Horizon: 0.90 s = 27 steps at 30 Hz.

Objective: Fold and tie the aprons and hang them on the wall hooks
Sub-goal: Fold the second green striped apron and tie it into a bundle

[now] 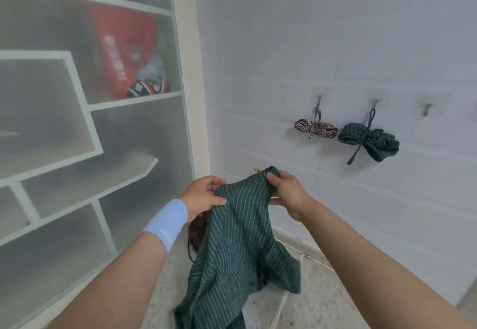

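A dark green apron with thin white stripes (240, 241) hangs unfolded between my hands in front of the white wall. My left hand (205, 195) pinches its upper left edge. My right hand (286, 190) grips its top right corner, slightly higher. The cloth drapes down toward the floor. On the wall, a tied brown checked apron bundle (316, 128) hangs from the first hook (319, 101). A tied green striped apron bundle (371, 142) hangs from the second hook (374, 105). The third hook (427, 110) is bare.
A white shelf unit behind a translucent panel (77, 135) fills the left, holding a red bag (124, 49). A dark brown cloth (197, 233) shows behind the apron. The speckled floor (322, 297) lies below, with a thin cord (281, 305) on it.
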Each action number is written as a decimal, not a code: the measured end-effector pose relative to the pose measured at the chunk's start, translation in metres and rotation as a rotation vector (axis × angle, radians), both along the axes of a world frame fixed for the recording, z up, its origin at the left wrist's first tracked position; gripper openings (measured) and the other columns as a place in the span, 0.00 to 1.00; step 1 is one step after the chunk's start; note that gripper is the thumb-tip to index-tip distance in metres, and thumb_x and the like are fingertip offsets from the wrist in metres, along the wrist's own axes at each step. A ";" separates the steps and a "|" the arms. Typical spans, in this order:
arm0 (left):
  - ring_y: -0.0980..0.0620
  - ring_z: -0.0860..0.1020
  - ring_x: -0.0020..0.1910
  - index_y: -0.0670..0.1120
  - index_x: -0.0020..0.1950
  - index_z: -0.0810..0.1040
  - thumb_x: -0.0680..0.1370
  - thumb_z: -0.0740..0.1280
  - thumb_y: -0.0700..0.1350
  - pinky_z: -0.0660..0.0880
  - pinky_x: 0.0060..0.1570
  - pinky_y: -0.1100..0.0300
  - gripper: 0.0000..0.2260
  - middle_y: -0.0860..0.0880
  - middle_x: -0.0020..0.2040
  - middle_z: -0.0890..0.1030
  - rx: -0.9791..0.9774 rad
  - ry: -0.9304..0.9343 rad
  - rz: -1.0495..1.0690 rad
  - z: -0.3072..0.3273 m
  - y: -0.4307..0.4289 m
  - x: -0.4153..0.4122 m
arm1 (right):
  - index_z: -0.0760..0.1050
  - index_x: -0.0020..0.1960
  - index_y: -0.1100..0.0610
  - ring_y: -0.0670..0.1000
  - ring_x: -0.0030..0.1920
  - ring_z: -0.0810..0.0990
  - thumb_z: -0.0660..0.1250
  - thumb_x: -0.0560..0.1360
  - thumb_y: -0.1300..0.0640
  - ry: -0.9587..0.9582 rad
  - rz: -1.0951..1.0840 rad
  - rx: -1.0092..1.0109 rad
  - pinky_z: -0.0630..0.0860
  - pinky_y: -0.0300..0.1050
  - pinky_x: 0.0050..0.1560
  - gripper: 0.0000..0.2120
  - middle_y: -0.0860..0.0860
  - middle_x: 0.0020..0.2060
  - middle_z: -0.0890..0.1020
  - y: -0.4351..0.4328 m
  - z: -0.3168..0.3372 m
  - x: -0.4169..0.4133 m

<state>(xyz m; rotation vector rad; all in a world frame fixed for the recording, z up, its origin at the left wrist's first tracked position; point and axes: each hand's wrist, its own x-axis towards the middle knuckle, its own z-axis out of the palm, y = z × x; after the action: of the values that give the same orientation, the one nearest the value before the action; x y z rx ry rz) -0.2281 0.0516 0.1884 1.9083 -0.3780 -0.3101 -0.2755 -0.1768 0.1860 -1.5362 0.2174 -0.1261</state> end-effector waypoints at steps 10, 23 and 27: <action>0.54 0.81 0.55 0.51 0.60 0.76 0.77 0.69 0.35 0.77 0.57 0.60 0.16 0.50 0.58 0.81 0.121 0.156 -0.287 0.078 0.005 -0.031 | 0.73 0.45 0.58 0.54 0.41 0.79 0.63 0.82 0.52 -0.178 -0.154 -0.536 0.72 0.47 0.40 0.10 0.54 0.39 0.80 -0.010 0.060 -0.030; 0.55 0.73 0.38 0.44 0.51 0.82 0.70 0.73 0.51 0.66 0.36 0.63 0.14 0.47 0.45 0.79 0.586 0.130 -0.542 0.152 0.057 -0.046 | 0.77 0.51 0.63 0.52 0.41 0.83 0.66 0.80 0.56 0.210 0.659 -0.265 0.82 0.45 0.42 0.10 0.57 0.43 0.82 -0.067 0.129 -0.101; 0.54 0.71 0.34 0.42 0.54 0.81 0.74 0.72 0.51 0.63 0.34 0.61 0.15 0.47 0.40 0.78 0.523 0.132 -0.480 0.173 0.062 -0.045 | 0.77 0.43 0.59 0.49 0.34 0.81 0.66 0.80 0.55 0.177 0.535 -0.250 0.78 0.43 0.36 0.10 0.53 0.36 0.81 -0.070 0.136 -0.103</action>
<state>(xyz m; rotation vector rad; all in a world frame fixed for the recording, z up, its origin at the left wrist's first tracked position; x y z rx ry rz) -0.2733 0.1131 0.3619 2.2695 -0.7195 -0.9215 -0.3780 -0.2470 0.3222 -1.8050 -0.0792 0.4211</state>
